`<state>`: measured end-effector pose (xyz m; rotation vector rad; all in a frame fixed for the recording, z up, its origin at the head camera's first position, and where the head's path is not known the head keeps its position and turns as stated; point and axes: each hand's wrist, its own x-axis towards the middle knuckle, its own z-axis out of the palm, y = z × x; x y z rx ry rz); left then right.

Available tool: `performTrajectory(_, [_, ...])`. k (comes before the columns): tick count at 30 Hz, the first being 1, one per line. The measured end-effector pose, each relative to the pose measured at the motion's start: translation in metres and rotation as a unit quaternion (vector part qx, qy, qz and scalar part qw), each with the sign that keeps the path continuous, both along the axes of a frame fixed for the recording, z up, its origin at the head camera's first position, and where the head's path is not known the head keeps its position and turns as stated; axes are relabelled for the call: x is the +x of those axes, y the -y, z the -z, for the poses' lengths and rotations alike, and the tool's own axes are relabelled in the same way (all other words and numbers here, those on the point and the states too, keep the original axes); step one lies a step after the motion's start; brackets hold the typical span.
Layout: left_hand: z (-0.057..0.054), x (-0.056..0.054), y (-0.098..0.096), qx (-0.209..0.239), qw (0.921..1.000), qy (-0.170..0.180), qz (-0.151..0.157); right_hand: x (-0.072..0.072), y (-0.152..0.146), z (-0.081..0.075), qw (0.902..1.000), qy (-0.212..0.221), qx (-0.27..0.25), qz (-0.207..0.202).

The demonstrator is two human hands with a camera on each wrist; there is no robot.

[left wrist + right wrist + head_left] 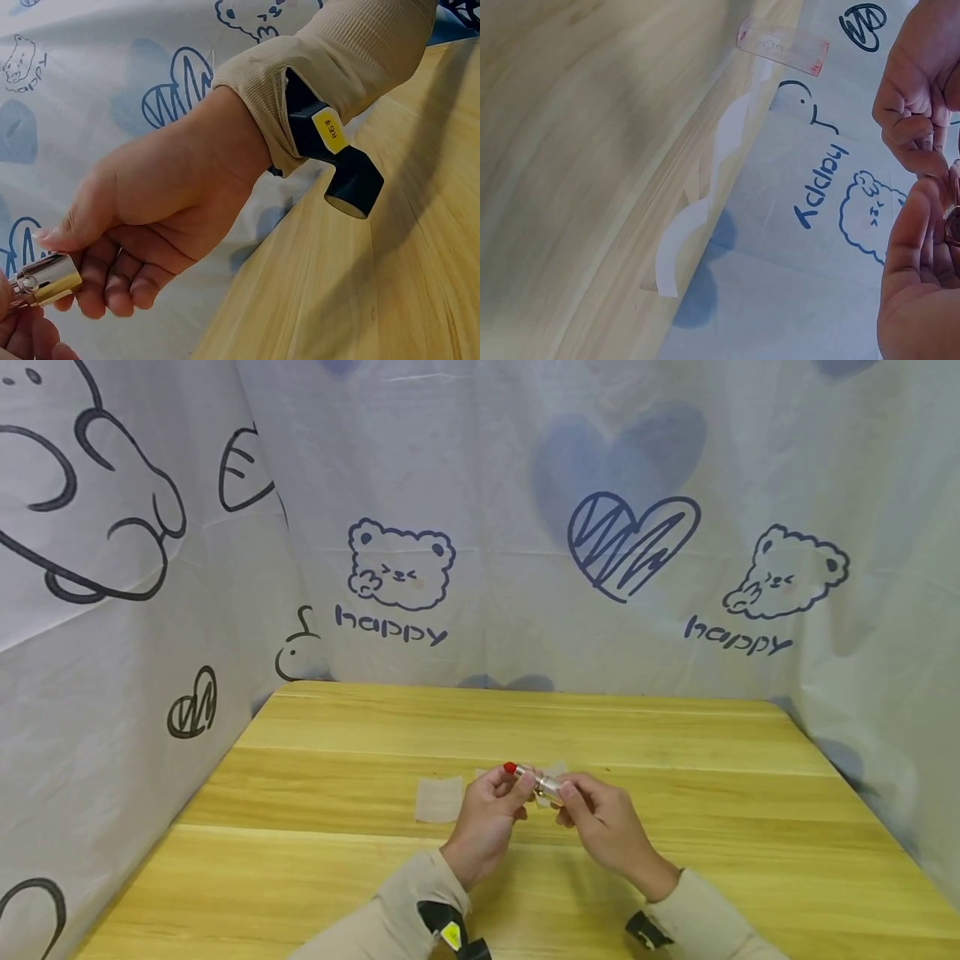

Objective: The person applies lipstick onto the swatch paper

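Gripping a red-tipped lipstick in a shiny silver-and-gold metal case (550,789), two-handed. Head view: left hand (483,827) pinches the silver neck, right hand (611,827) pinches the base; red tip (510,767) exposed, aimed leftward, above the yellow wood-grain worktop (240,860). Flat beige paper square (439,799) just left of the hands; another pale piece (557,770) partly hidden behind them. Left wrist: right fingers around the wide end, left ones cropped at the corner. Right wrist: lipstick clipped at the border, grip can't be told there; white curled strips (667,262) on the worktop. Step looks like working the open lipstick, maybe twisting. Next calls for neck steady, base turned gently.
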<state>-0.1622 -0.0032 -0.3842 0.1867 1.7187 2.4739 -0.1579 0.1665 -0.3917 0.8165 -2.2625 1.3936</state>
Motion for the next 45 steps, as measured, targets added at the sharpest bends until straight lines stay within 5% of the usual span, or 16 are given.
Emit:
performTrajectory(9, [0.0,0.001,-0.001,0.016,0.9999,0.002,-0.003,-0.002,0.003,0.003,0.9967,-0.073,0.013,0.035])
performTrajectory(14, [-0.001,0.002,0.0,0.015,0.9999,-0.001,0.0,-0.003,0.003,0.003,0.9955,-0.092,0.012,0.02])
performTrajectory(36, [0.002,-0.008,0.015,-0.094,0.9954,-0.017,0.013,-0.01,0.004,-0.008,0.998,0.019,0.057,0.018])
performTrajectory(45, [0.005,-0.019,0.04,-0.18,0.983,-0.009,0.036,-0.021,0.005,-0.01,0.996,0.067,0.055,0.019])
